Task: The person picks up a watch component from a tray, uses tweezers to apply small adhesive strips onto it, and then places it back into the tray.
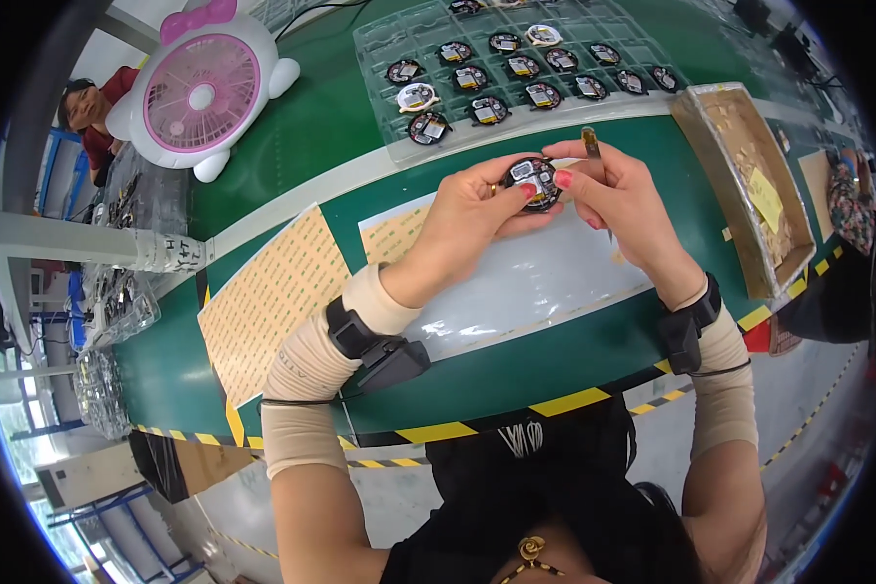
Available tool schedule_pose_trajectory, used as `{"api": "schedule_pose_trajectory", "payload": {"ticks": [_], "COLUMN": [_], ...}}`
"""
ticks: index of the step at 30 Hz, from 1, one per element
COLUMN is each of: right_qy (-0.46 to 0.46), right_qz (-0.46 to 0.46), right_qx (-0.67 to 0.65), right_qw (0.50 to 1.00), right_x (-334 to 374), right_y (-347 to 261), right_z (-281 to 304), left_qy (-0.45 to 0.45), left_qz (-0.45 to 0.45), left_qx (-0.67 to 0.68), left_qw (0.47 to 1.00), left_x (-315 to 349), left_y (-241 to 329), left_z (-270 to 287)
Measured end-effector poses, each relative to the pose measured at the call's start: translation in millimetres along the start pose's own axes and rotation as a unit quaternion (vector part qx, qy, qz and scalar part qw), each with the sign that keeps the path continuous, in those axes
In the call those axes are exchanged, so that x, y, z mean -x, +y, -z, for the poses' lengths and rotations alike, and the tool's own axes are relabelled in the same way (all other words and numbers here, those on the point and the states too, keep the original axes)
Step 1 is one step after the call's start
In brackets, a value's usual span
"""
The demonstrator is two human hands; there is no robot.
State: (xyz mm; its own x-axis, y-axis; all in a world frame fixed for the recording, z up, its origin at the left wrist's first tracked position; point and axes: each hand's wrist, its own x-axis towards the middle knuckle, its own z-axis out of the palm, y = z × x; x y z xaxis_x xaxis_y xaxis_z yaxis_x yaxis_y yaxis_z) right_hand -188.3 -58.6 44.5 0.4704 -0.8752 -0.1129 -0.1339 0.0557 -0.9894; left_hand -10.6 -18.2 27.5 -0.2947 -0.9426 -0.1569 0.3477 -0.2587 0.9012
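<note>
Table edge: nearest to us, we see yellow-and-black tape along the green table.
Sheets: a tan patterned sheet lies at left, and a pale sheet lies under the wrists.
Left hand: it grasps the round module, its thumb on the face; we find this module above the pale sheet.
Right hand: it grips a slim tool, with the thumb at the module's rim.
Box: it stands to the right, with scraps inside.
Tray: beyond the hands, it carries similar modules.
Fan: it is pink and white, at far left.
</note>
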Motion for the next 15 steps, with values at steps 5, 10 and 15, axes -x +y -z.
{"api": "schedule_pose_trajectory", "payload": {"ticks": [5,10,15], "right_qy": [0.059,0.151,0.152], "right_qz": [0.113,0.267,0.228], "right_qx": [0.034,0.176,0.214], "right_qw": [0.991,0.935,0.938], "right_x": [4,3,6], "right_y": [28,40,38], "right_z": [-2,-9,-12], "left_qy": [0.022,0.019,0.000], "left_qz": [-0.003,-0.022,-0.004], "left_qx": [0.055,0.108,0.195], "left_qw": [0.998,0.994,0.981], "left_x": [-2,-6,-9], "left_y": [-17,-28,-25], "left_z": [-8,-4,-1]}}
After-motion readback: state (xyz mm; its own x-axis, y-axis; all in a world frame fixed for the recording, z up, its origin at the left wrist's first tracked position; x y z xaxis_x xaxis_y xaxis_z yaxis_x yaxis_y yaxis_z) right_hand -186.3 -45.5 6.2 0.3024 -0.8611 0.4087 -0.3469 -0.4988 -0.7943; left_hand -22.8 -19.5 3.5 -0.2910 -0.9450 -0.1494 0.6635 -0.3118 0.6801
